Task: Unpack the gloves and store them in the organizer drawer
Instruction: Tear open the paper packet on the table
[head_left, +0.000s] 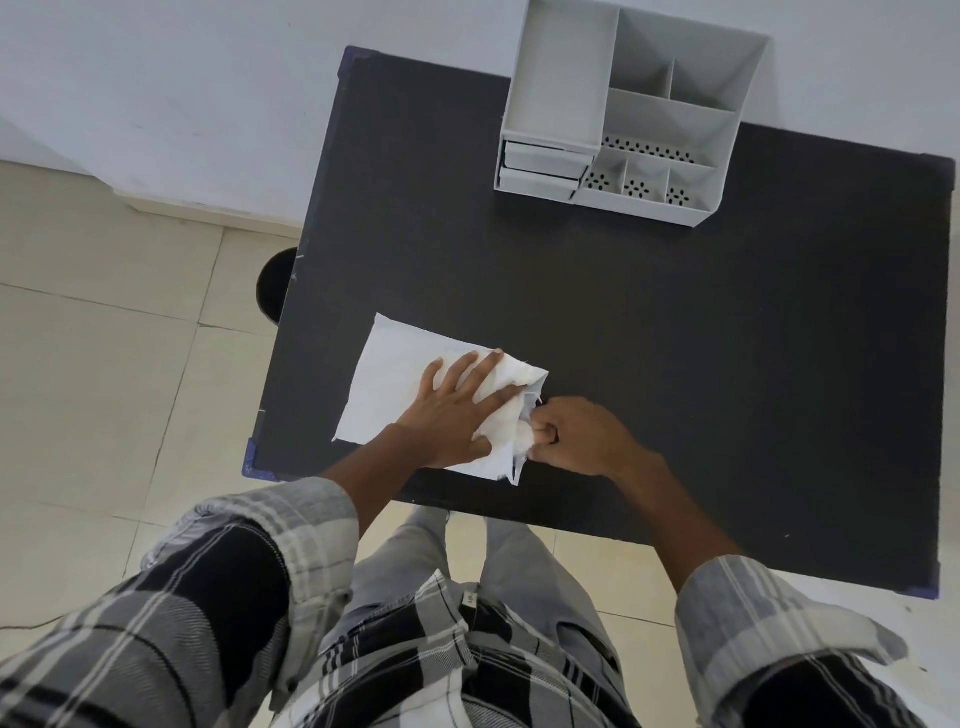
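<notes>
A white plastic package (395, 374) lies flat on the black table (675, 364) near its front left corner. My left hand (452, 410) presses down on the package with fingers spread. My right hand (576, 436) is closed on the white gloves (511, 434) that bulge out of the package's open right end. The grey organizer (623, 114) stands at the table's far edge, with two small drawers (543, 169) shut at its front left.
The organizer has several open compartments on top and to the right of the drawers. A round black stool or bin (272, 283) sits on the tiled floor just left of the table. A white wall is behind the table.
</notes>
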